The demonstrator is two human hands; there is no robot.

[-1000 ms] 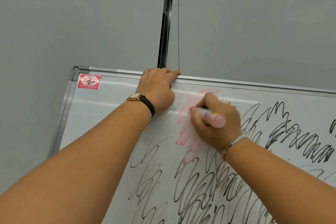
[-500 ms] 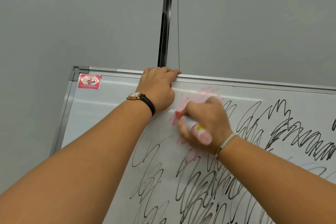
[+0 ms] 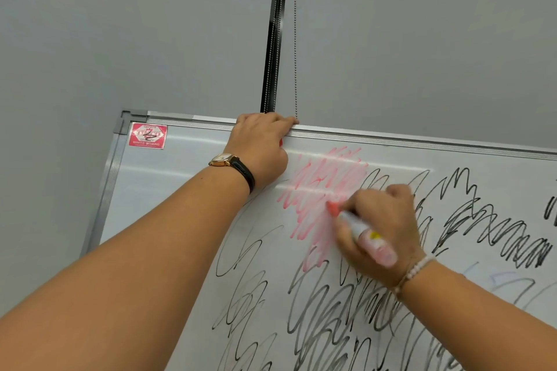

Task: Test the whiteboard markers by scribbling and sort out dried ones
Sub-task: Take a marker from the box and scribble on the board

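My right hand (image 3: 379, 229) grips a red whiteboard marker (image 3: 360, 227) with a white barrel, its red tip pressed to the whiteboard (image 3: 187, 187). The tip sits at the right side of a pale pink-red scribble patch (image 3: 319, 190) near the board's top. My left hand (image 3: 260, 146), with a wristwatch on its wrist, grips the board's top frame (image 3: 391, 137), fingers curled over the edge. A small red bit (image 3: 280, 143) shows under its palm; I cannot tell what it is.
Black scribbles (image 3: 346, 304) cover most of the board below and to the right of the red patch. A red maker's sticker (image 3: 147, 135) sits in the top left corner. Behind the board are grey roller blinds with a bead chain (image 3: 295, 39).
My right hand has swept the marker from the patch's left side down and to the right, and more of the red scribble now shows uncovered. The left hand has stayed on the frame.
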